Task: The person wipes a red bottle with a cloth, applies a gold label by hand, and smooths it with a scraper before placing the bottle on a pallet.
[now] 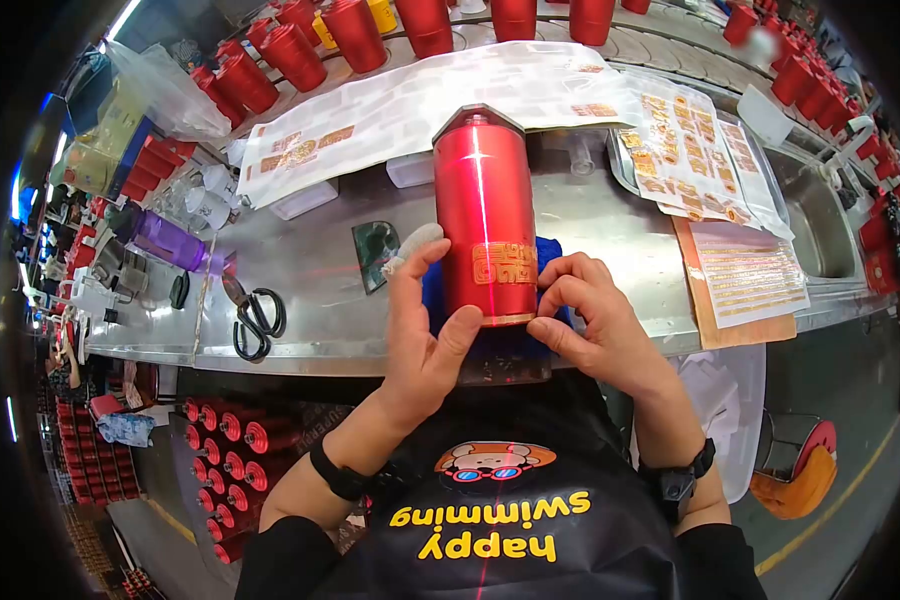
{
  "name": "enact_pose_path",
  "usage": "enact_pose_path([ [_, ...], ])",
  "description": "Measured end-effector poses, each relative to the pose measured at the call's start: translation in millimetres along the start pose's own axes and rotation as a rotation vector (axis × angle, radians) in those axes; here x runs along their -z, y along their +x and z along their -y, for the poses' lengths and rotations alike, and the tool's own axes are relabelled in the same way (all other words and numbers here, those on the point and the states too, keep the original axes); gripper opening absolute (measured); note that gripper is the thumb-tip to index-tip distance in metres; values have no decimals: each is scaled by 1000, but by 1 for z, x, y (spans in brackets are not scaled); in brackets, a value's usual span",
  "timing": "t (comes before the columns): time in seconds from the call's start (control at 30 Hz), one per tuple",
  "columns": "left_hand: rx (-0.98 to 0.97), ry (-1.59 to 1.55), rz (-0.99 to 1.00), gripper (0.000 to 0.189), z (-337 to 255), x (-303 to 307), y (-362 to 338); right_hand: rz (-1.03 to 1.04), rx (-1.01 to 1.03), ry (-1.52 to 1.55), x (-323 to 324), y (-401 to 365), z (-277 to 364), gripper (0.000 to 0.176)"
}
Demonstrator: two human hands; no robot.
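Note:
A shiny red metal canister (pixel 482 190) with a dark octagonal end lies on a blue cloth (pixel 555 252), its near end toward me. A gold patterned decal (pixel 505 263) sits on its lower part, and a thin gold band rings the near edge. My left hand (pixel 420 335) grips the canister's left side, thumb on the front and fingers along the flank. A greyish-white wad or covering (pixel 415 243) shows at its fingertips. On the lower right side, beside the decal, the curled fingers and thumb of my right hand (pixel 590 320) hold the canister.
Black-handled scissors (pixel 258 315), a dark green scraper-like piece (pixel 375 255) and a purple bottle (pixel 165 240) lie on the left. Decal sheets (pixel 685 150) rest on a tray at right, near a sink (pixel 815 215). More red canisters (pixel 350 35) line the back conveyor.

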State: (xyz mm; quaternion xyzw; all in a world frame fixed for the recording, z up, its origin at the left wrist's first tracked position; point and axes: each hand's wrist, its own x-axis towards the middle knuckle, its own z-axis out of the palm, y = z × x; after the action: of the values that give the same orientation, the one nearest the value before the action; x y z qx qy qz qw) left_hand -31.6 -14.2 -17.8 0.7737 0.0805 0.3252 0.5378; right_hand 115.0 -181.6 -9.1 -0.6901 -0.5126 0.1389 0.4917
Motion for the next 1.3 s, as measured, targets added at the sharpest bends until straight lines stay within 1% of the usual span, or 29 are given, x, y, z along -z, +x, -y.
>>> enact_pose_path([
  [0.1,66,68,44,68,-2,-6,0,0,-8,-15,0,-2,0,17],
  [0.2,44,123,40,68,-3,-8,1,-1,-18,-5,0,-1,1,18],
  [0.33,47,-64,-20,62,-3,-11,2,-3,49,-72,3,-1,-1,14],
  [0.4,68,-151,-19,60,1,-6,2,-153,-102,95,7,-6,8,20],
  [0.43,38,-97,-20,58,0,-5,2,-226,-179,179,8,-8,12,25],
  [0.5,-20,8,-22,54,-2,-5,0,-291,-71,276,8,-8,0,41],
  [0.57,-139,123,-75,45,-1,-1,-8,-333,-129,553,11,-10,7,45],
  [0.6,-201,180,-101,41,-1,2,-11,-318,-169,561,13,-11,12,44],
  [0.7,-622,617,74,31,-4,21,-14,-219,-332,586,19,-19,10,38],
  [0.73,-627,622,105,28,-7,18,-15,-233,-359,608,18,-18,13,30],
  [0.77,-677,660,151,30,-9,19,-13,-235,-359,595,17,-18,10,27],
  [0.93,-837,668,199,27,-10,21,6,-245,-439,646,21,-15,9,21],
  [1.03,-860,645,255,27,-13,20,14,-278,-404,743,18,-13,8,21],
  [1.13,-868,627,216,27,-7,16,10,-217,-401,700,18,-9,10,23],
  [1.3,-824,606,184,26,-10,6,10,-201,-340,586,15,1,19,23],
])
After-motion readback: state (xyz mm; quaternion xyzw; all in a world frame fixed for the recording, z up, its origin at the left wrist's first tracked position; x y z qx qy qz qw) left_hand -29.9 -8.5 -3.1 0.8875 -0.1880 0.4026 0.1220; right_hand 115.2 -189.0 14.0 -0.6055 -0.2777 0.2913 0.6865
